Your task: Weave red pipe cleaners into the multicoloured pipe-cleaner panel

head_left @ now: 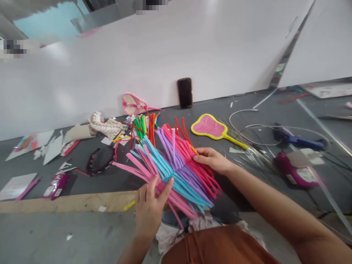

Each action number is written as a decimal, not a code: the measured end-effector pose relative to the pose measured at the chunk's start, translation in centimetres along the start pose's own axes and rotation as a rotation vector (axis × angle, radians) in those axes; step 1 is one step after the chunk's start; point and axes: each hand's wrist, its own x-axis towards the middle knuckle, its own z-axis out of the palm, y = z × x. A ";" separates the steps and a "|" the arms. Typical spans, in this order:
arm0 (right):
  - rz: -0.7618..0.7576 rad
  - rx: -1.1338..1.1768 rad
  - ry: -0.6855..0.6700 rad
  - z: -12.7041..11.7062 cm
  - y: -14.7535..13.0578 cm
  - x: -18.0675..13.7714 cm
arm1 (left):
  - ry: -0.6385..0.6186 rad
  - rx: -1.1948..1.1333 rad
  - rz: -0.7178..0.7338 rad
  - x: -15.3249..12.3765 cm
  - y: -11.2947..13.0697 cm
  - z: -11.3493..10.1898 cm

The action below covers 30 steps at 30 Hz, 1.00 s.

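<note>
Bundles of pipe cleaners (pixel 176 170) in pink, light blue, purple and red lie side by side, each drawn in at its middle, over the table's front edge. My left hand (pixel 151 196) grips the pink and light blue end, thumb and fingers on top. At the other end my right hand (pixel 210 159) pinches the red bundle, where a bit of orange shows by the fingertips. Behind them lie green pipe cleaners (pixel 140 126) and orange-red ones (pixel 152 124). A pink fan-like shape with a yellow rim and handle (pixel 210 126) lies beyond my right hand.
A phone (pixel 185 93) leans on the white panel (pixel 154 55) at the back. On the right are a blue glue gun (pixel 299 139), a purple device (pixel 295 170) and loose wires. Leftward lie a dark headband (pixel 100 161), a purple packet (pixel 55 186) and paper scraps.
</note>
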 end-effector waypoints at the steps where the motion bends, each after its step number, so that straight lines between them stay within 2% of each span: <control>1: -0.015 -0.026 0.001 0.0 0.0 0.0 | 0.003 0.003 0.001 0.1 0.0 0.0; 8: -0.067 -0.148 0.033 -0.1 0.1 0.2 | 0.042 -0.004 0.003 0.5 0.0 0.2; 15: -0.041 -0.057 -0.052 -0.3 0.2 0.0 | 0.046 0.042 -0.012 0.4 -0.3 0.8; 19: 0.002 0.003 0.022 -0.3 0.4 0.1 | 0.030 0.053 0.006 0.3 -0.3 0.7; 23: -0.009 -0.039 0.084 -0.1 0.5 0.2 | 0.040 0.030 0.009 0.4 0.0 0.5; 30: -0.061 0.004 -0.034 0.2 0.5 0.2 | 0.014 0.019 -0.006 0.5 0.2 0.4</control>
